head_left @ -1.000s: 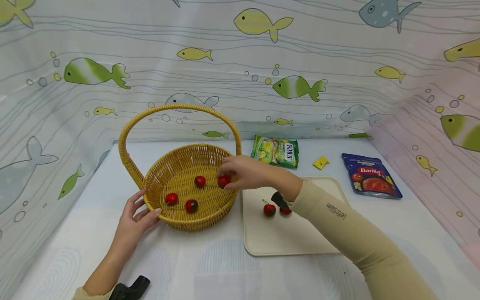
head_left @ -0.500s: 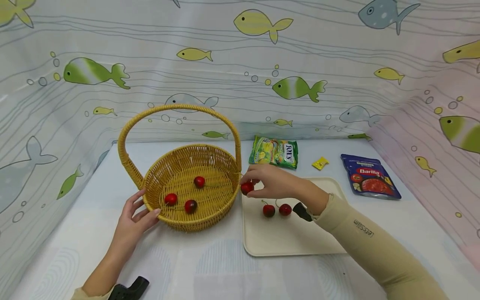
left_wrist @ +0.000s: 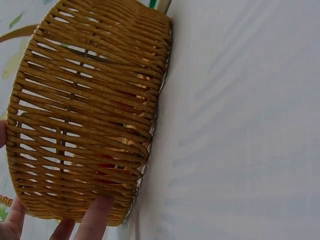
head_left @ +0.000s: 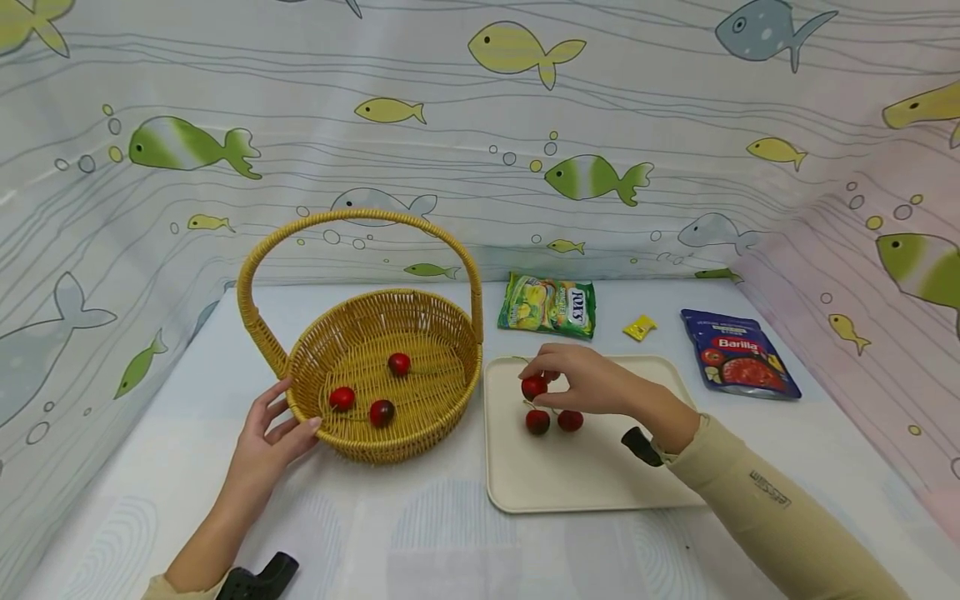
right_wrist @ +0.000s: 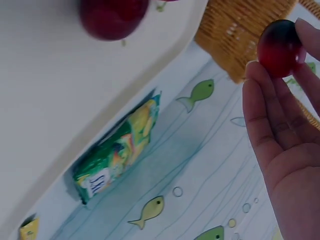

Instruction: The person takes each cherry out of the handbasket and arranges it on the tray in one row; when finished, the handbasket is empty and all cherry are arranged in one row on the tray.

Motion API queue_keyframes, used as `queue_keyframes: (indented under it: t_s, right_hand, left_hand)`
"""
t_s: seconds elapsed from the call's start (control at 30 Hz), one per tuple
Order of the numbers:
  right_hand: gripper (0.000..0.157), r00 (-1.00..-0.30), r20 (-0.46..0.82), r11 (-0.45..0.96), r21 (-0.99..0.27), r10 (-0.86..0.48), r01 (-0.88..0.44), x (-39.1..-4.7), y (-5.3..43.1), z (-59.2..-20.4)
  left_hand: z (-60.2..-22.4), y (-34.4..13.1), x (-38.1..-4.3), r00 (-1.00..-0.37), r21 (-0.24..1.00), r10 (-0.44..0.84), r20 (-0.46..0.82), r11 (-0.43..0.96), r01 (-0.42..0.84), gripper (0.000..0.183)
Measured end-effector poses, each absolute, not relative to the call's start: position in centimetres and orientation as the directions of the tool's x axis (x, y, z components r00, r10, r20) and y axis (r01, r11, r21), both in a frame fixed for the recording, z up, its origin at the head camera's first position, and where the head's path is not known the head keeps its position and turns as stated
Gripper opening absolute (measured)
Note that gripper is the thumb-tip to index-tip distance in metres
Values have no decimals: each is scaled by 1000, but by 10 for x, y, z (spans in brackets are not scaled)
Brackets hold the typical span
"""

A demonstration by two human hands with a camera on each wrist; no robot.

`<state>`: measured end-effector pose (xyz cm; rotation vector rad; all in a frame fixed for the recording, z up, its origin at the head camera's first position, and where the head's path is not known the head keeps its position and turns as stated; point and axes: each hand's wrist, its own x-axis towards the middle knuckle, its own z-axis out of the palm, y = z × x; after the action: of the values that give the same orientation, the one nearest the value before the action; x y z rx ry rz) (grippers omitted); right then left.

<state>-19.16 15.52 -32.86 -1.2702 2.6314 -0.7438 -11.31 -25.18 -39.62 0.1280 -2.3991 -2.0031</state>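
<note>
My left hand (head_left: 266, 437) grips the near left side of a round wicker basket (head_left: 405, 446). Its thumb lies at the rim, and fingers (left_wrist: 95, 220) press the woven outer wall in the left wrist view. Inside the basket rest several red cherries, among them a dark-tipped cherry (head_left: 382, 413). Over the beige tray (head_left: 585, 483), my right hand (head_left: 592, 382) pinches a cherry (head_left: 534, 387) between thumb and fingertips. That same cherry (right_wrist: 281, 49), dark red at one end, shows in the right wrist view. Just below it, two more cherries (head_left: 570, 420) lie on the tray.
The basket's tall arched handle (head_left: 360, 213) stands upright. Behind the tray lies a green candy bag (head_left: 547, 305), with a small yellow wrapped candy (head_left: 640, 327) to its right. A blue Barilla sauce pouch (head_left: 741, 354) lies at the right. Fish-printed cloth (head_left: 450, 150) walls the back and sides.
My right hand has carried the cherry out of the basket, rightward over its rim, to above the tray. The left hand has stayed at the basket.
</note>
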Motion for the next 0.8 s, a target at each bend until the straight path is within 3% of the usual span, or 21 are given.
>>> queue_keyframes:
  t_s: [0.8]
  right_hand:
    - [26, -761, 36, 646, -502, -648, -574, -176, 224, -367]
  left_hand:
    - [-398, -251, -110, -997, 984, -73, -20, 172, -32, 72]
